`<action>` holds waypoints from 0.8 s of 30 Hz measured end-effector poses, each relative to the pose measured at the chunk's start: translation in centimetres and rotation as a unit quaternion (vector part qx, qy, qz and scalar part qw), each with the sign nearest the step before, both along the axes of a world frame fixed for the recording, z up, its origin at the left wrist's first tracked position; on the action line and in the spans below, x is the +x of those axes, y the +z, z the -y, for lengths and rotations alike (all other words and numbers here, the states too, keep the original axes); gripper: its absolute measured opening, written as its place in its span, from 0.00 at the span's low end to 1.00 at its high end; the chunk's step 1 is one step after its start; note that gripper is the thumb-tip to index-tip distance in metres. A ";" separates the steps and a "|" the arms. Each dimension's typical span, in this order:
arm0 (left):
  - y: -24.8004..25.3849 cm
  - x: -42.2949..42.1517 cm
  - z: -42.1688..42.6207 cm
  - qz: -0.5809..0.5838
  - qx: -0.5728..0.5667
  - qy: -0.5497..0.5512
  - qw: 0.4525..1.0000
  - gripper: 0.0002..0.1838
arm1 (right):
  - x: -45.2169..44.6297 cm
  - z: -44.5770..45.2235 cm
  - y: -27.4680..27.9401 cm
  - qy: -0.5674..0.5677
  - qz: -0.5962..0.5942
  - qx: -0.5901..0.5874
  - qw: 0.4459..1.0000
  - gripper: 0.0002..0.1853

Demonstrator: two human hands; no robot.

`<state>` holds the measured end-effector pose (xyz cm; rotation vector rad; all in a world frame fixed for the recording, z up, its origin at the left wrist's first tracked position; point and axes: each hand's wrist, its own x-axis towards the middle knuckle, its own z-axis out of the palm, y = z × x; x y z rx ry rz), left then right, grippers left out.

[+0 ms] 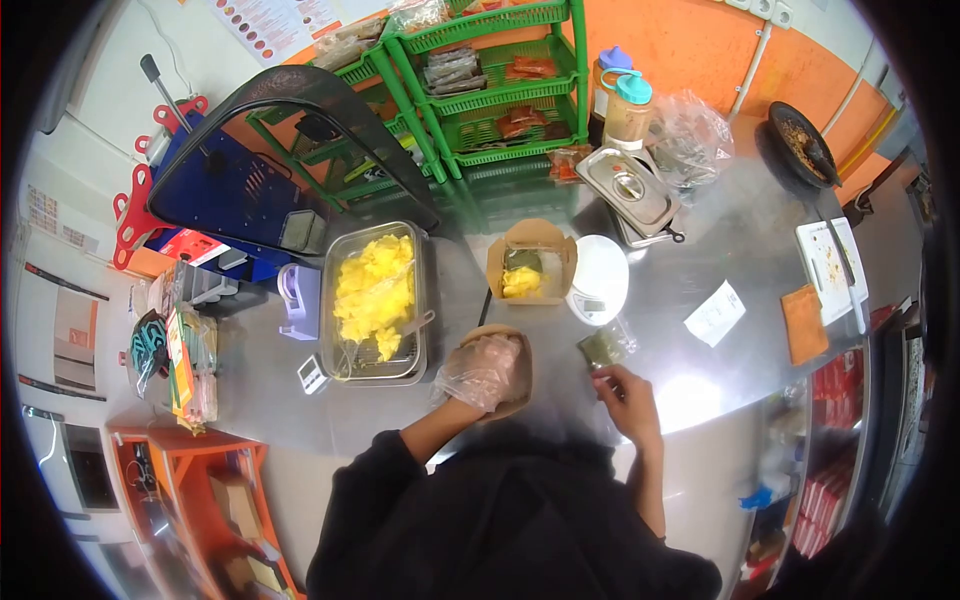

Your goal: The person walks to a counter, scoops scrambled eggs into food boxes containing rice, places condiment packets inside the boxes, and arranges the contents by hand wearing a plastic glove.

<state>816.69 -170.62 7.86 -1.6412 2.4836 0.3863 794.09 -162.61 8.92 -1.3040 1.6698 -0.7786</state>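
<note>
My left hand point(484, 372), in a clear plastic glove, is over and partly inside a brown paper box point(520, 385); its fingertips are hidden. Bare, my right hand point(625, 400) pinches the edge of a small clear packet with green contents point(602, 348). Beyond them stands an open paper box point(532, 235) holding yellow food point(521, 283) and something dark green. A white round scale point(599, 278) is right beside that box. To the left, a clear lidless tub point(424, 300) contains yellow food and a utensil with a clear handle.
Green shelves point(480, 105) with packets stand at the back. A metal container with a lid point(630, 188), bottles point(628, 112) and a plastic bag point(692, 135) are back right. Rightward lie a receipt point(715, 314), an orange cloth point(804, 324) and a white board with a knife point(820, 262).
</note>
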 end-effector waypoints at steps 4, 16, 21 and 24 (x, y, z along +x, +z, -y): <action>0.0 -0.7 0.3 0.025 -0.003 0.016 1.000 0.09 | 0.0 0.0 -0.3 -0.002 0.004 -0.006 1.000 0.08; 0.4 0.9 -0.3 -0.060 -0.048 0.031 0.997 0.08 | 0.0 -0.2 -0.2 -0.007 -0.015 -0.003 1.000 0.08; 4.2 4.0 -1.9 -0.394 0.107 0.229 0.883 0.09 | 0.2 -0.1 -0.3 0.002 -0.015 -0.018 1.000 0.08; 5.1 6.6 -2.3 -0.564 0.122 0.276 0.769 0.09 | 0.5 0.1 -0.3 0.007 -0.014 -0.012 1.000 0.08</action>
